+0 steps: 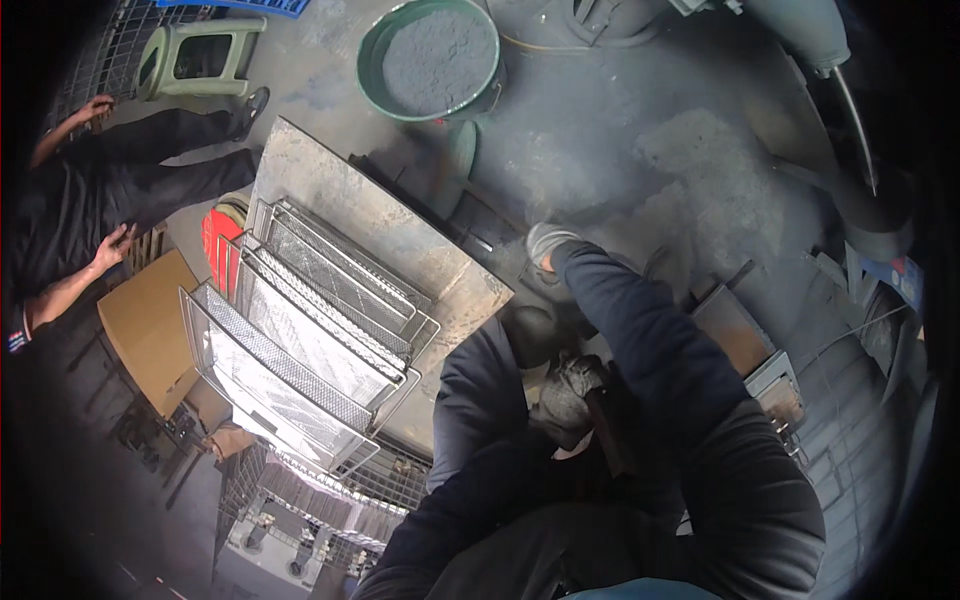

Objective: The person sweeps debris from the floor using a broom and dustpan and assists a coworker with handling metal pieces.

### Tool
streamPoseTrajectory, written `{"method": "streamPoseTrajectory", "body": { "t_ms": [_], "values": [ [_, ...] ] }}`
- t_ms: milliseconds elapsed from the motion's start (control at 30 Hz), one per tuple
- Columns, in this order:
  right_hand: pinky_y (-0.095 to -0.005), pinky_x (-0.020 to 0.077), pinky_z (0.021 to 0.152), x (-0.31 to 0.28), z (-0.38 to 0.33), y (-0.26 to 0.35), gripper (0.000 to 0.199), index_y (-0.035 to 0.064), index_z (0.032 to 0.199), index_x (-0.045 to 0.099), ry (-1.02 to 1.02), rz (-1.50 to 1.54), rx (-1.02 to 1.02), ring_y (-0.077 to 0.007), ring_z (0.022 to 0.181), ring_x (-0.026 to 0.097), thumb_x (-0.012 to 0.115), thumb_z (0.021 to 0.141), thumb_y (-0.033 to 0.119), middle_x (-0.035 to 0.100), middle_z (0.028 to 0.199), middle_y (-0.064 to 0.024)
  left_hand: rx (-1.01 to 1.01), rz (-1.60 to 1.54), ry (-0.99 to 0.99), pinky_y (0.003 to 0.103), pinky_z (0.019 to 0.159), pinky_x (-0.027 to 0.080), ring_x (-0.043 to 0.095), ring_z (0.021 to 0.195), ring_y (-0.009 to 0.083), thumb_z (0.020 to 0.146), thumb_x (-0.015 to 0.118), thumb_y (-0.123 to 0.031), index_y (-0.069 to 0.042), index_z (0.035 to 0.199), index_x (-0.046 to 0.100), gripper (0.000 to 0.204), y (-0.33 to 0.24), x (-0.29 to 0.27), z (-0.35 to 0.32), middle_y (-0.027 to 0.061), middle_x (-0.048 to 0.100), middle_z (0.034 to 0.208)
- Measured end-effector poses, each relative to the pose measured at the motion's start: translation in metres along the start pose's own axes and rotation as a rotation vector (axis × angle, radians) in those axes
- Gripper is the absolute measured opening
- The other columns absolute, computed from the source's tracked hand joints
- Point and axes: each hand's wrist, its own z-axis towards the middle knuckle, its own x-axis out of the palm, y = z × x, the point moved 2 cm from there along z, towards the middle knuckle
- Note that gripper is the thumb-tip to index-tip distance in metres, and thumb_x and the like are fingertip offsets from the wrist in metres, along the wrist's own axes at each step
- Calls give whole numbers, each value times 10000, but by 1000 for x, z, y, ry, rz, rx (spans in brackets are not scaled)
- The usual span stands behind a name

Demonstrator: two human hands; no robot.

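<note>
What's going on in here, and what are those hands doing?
Someone has their hands close together in their lap, in what look like dirty grey gloves. It's too dark to tell what they're holding. Beside them, shiny wire-mesh trays stand in a row on a flat board, and those hands aren't touching them. Another person is over on the left. A green bucket of grey powder sits on the floor.
</note>
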Motion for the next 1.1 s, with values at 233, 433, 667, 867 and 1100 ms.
{"method": "streamPoseTrajectory", "body": {
  "t_ms": [233, 433, 667, 867, 1100],
  "values": [
    [-450, 595, 856, -85, -105, -2, 431, 17, 1105, 731, 210, -127, 140, -352, 1039, 727, 791, 693, 131, 732, 1101, -233, 108, -198, -149, 391, 807, 494, 622, 883, 245, 877, 656, -168, -135, 905, 626, 52, 8, -5, -13, 54, 612, 896],
    [-427, 580, 881, -192, -200, -25, 526, 4, 1213, 677, 237, -280, 275, -358, 1117, 699, 813, 718, 120, 719, 1150, -218, -106, -114, 29, 373, 814, 458, 563, 836, 278, 795, 584, -351, -182, 801, 539, 175, 39, 29, -38, 53, 534, 833],
    [-440, 597, 796, -144, -145, 60, 266, 62, 1107, 754, 295, -550, -183, -331, 1048, 732, 671, 908, 217, 759, 1061, -159, -107, -25, -28, 392, 817, 480, 586, 861, 276, 775, 643, -282, -183, 828, 586, 125, 6, 4, -37, 53, 571, 860],
    [-459, 581, 864, -152, -109, -15, 302, 92, 1135, 763, 128, -180, 246, -329, 1078, 726, 514, 996, 192, 749, 1152, -155, -339, -992, -187, 376, 694, 513, 609, 777, 251, 934, 600, -178, -131, 873, 584, 79, 42, 21, -49, 46, 559, 809],
    [-451, 541, 954, -206, -213, -86, 389, 88, 1340, 600, 214, -182, 478, -326, 1161, 684, 601, 989, 254, 733, 1175, -143, -132, -137, -235, 413, 676, 524, 641, 752, 262, 911, 609, -202, -127, 868, 651, 96, 6, -19, -37, 72, 627, 824]
  ]
}}
